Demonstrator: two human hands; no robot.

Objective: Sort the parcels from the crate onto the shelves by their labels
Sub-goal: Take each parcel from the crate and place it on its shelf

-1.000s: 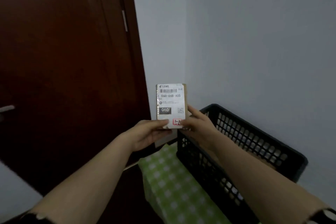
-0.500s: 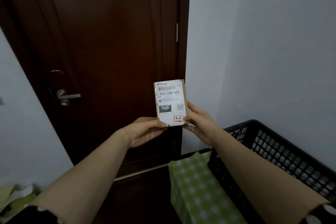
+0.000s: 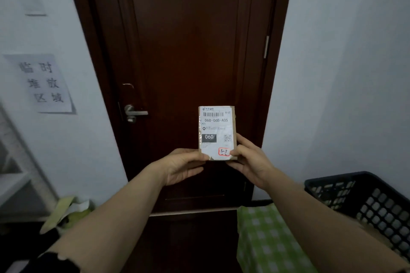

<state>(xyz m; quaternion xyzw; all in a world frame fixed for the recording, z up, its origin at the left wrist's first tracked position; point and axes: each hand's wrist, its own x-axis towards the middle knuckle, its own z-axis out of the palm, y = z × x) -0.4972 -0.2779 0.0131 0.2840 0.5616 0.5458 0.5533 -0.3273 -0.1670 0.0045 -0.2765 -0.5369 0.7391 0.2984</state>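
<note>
Fingers (image 3: 238, 152) of both hands are clamped on the parcel (image 3: 217, 131), left hand (image 3: 182, 166) at its bottom-left corner and right hand (image 3: 250, 162) at its bottom-right, thumbs on the front. It is held upright in the air, label facing the camera. The right thumb sits just beside the red tag (image 3: 224, 152), which reads 3-3-2 and is probably the slot, so keep it uncovered. The crate (image 3: 366, 201) is low right. The shelf (image 3: 13, 179) shows at the far left, the likely way to turn, with the door (image 3: 188, 51) behind.
</note>
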